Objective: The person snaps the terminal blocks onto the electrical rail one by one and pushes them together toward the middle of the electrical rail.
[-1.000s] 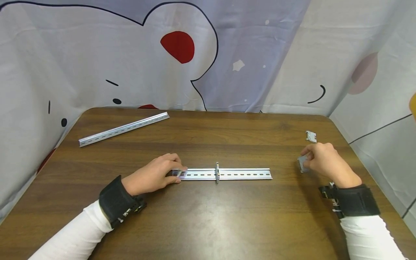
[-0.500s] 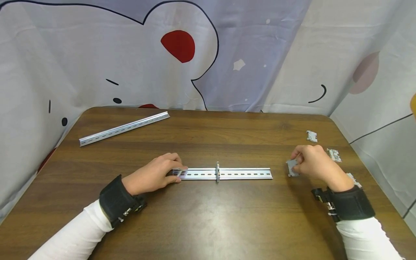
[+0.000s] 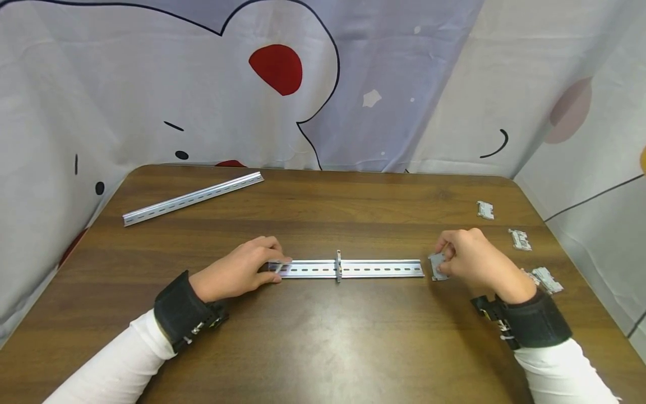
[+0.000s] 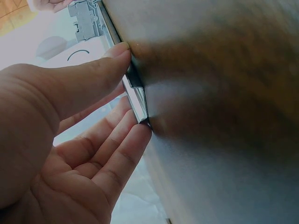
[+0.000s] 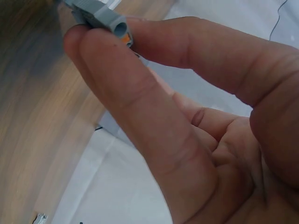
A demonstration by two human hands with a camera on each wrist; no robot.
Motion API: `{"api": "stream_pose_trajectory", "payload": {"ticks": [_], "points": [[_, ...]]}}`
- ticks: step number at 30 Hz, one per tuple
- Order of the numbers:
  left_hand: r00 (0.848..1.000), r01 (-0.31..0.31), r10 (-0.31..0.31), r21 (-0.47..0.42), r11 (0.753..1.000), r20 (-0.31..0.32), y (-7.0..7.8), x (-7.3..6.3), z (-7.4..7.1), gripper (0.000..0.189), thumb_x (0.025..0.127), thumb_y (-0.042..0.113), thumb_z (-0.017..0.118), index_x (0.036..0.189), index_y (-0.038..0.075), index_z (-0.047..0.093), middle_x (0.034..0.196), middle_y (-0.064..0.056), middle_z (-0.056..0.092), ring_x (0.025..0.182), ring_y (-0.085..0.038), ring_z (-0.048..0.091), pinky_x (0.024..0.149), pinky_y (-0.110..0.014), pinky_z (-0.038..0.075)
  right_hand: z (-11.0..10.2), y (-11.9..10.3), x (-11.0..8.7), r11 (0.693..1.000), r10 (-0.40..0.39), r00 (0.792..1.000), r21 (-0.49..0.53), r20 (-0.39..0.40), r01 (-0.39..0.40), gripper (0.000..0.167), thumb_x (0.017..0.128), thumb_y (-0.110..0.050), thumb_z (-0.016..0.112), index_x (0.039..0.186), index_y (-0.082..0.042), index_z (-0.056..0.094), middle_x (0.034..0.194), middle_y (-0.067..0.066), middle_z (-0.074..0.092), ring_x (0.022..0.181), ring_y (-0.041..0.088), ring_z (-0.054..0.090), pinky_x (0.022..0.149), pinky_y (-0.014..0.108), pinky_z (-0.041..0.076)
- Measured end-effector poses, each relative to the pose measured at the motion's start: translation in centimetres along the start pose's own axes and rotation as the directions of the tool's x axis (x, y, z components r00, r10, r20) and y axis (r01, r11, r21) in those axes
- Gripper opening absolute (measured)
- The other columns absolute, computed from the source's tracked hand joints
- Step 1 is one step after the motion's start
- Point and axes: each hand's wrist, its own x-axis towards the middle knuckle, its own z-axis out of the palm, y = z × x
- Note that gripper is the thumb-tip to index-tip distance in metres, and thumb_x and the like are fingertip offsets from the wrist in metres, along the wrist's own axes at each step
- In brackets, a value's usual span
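A slotted metal DIN rail (image 3: 381, 269) lies crosswise on the table, with a grey terminal block (image 3: 338, 266) standing on it near the middle. My left hand (image 3: 241, 269) grips the rail's left end, thumb along the near edge and fingers on the far one. The left wrist view shows the thumb and fingertips pinching the rail (image 4: 135, 95), with the mounted block (image 4: 86, 19) farther along. My right hand (image 3: 476, 264) pinches another grey terminal block (image 3: 438, 266) between thumb and fingers, just off the rail's right end. In the right wrist view, that block (image 5: 100, 16) shows a round hole and an orange spot.
A second DIN rail (image 3: 193, 198) lies slanted at the back left. Several loose terminal blocks lie at the right: one at the back (image 3: 485, 210), one nearer (image 3: 520, 240), and others (image 3: 547, 279) beside my right wrist. A printed curtain (image 3: 393, 84) hangs behind the table.
My right hand has moved left with the terminal block, from the right of the table to near the rail's right end, uncovering loose blocks. My left hand stays on the rail.
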Motion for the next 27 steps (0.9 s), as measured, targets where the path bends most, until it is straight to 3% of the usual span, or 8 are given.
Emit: {"api": "stream_pose_trajectory", "payload": {"ticks": [7, 14, 27], "points": [[1.000, -0.013, 0.013, -0.001, 1.000, -0.012, -0.1, 0.0, 0.0, 0.034, 0.085, 0.019, 0.077, 0.117, 0.010, 0.071, 0.103, -0.001, 0.060, 0.093, -0.017, 0.057, 0.078, -0.033, 0.049, 0.4, -1.2, 0.1, 1.000, 0.011, 1.000, 0.022, 0.029, -0.012, 0.022, 0.073, -0.002, 0.077, 0.092, -0.003, 0.066, 0.066, -0.005, 0.059, 0.058, 0.009, 0.054, 0.060, 0.030, 0.046], [1.000, -0.005, 0.005, -0.006, 1.000, -0.009, -0.1, 0.0, 0.0, 0.034, 0.085, 0.019, 0.077, 0.117, 0.010, 0.071, 0.103, 0.000, 0.059, 0.093, -0.017, 0.057, 0.078, -0.033, 0.049, 1.0, -2.0, 0.4, 1.000, -0.003, 0.999, 0.018, -0.047, 0.004, 0.020, 0.070, 0.000, 0.077, 0.088, -0.002, 0.067, 0.065, -0.004, 0.059, 0.057, 0.009, 0.053, 0.057, 0.028, 0.046], [1.000, 0.008, -0.008, -0.004, 1.000, -0.002, 0.1, 0.0, -0.1, 0.035, 0.085, 0.020, 0.077, 0.118, 0.010, 0.071, 0.104, 0.000, 0.059, 0.093, -0.016, 0.056, 0.079, -0.033, 0.049, 2.1, -2.5, 0.9, 0.997, -0.016, 0.989, -0.083, -0.149, 0.003, 0.015, 0.071, 0.001, 0.071, 0.086, 0.002, 0.071, 0.064, -0.002, 0.059, 0.055, 0.010, 0.050, 0.054, 0.030, 0.044]]}}
